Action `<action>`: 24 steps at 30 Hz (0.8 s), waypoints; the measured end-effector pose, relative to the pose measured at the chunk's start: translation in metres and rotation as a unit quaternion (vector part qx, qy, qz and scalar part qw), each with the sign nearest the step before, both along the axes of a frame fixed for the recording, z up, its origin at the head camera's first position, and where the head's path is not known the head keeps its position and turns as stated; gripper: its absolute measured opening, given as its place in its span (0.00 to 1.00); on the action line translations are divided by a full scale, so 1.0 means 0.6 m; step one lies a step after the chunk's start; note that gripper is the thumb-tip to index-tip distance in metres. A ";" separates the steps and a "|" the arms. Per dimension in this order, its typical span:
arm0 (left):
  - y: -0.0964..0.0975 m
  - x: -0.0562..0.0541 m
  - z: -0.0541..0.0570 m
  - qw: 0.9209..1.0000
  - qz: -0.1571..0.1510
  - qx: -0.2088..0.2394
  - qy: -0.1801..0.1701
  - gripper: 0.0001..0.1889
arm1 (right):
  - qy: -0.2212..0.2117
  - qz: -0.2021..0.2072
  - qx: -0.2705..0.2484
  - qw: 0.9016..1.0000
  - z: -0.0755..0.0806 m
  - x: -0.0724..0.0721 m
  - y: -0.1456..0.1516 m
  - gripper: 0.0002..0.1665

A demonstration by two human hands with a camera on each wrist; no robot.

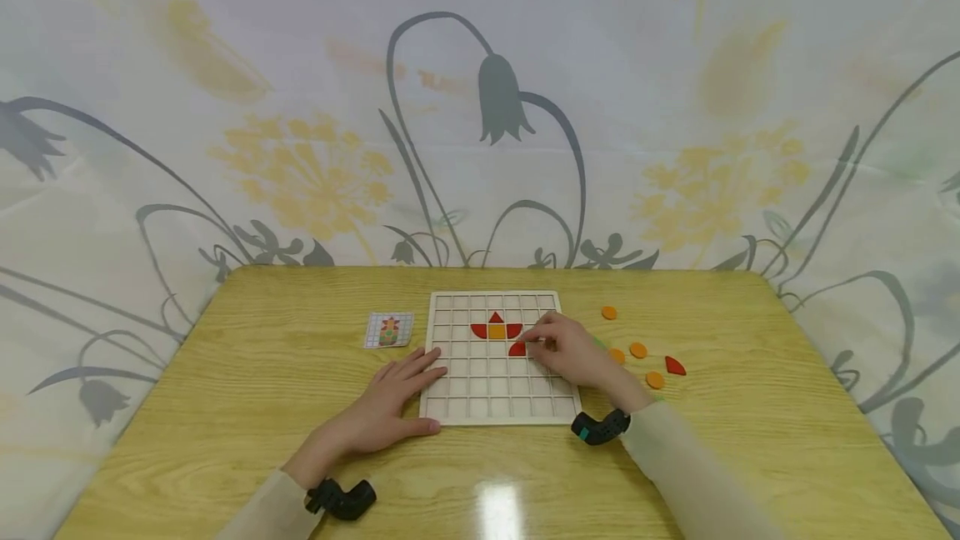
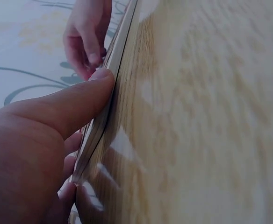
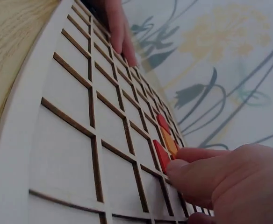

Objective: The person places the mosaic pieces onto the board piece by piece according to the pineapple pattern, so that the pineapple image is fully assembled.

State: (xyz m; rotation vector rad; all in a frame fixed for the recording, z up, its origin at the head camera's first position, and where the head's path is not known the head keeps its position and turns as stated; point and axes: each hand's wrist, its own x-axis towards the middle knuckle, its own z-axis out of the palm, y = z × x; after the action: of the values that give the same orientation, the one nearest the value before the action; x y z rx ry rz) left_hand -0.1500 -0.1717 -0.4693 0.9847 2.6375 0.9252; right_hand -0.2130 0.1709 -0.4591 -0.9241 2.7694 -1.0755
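Observation:
A white grid board (image 1: pixel 468 386) lies on the table. My left hand (image 1: pixel 386 407) rests with spread fingers over its left edge, the thumb (image 2: pixel 92 91) at the near edge. Over the right half, my right hand (image 1: pixel 573 352) pinches a red quarter-circle piece (image 1: pixel 517 349) between thumb and index finger, low over a cell; the thumb covers part of it in the right wrist view. Just beyond, an orange square (image 1: pixel 497 331) sits in the grid below a red triangle (image 1: pixel 496 317), between two red quarter-circles (image 1: pixel 479 331).
Left of the board lies a small pattern card (image 1: pixel 389 330). To the right are several orange discs (image 1: pixel 638 350) and another red quarter-circle (image 1: pixel 676 366). Green pieces (image 1: pixel 599 344) show partly behind my right arm. A floral-patterned cloth (image 1: pixel 480 107) stands behind the table (image 1: pixel 262 357).

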 end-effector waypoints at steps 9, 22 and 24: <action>0.000 -0.003 -0.005 1.000 0.003 -0.010 -0.001 0.39 | -0.011 0.029 0.095 0.995 0.006 -0.014 -0.022 0.16; -0.001 0.000 -0.004 1.000 0.003 -0.004 -0.007 0.39 | -0.033 -0.075 -0.018 0.996 -0.003 -0.008 -0.026 0.10; -0.001 0.000 -0.005 1.000 0.003 -0.004 -0.008 0.39 | -0.026 -0.086 -0.027 0.996 -0.005 -0.007 -0.030 0.08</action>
State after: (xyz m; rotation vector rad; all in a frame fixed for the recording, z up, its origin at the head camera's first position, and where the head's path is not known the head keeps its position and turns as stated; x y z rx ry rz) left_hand -0.1502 -0.1726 -0.4721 0.9638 2.6305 0.9204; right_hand -0.2170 0.1527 -0.4621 -0.6602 2.8323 -1.1846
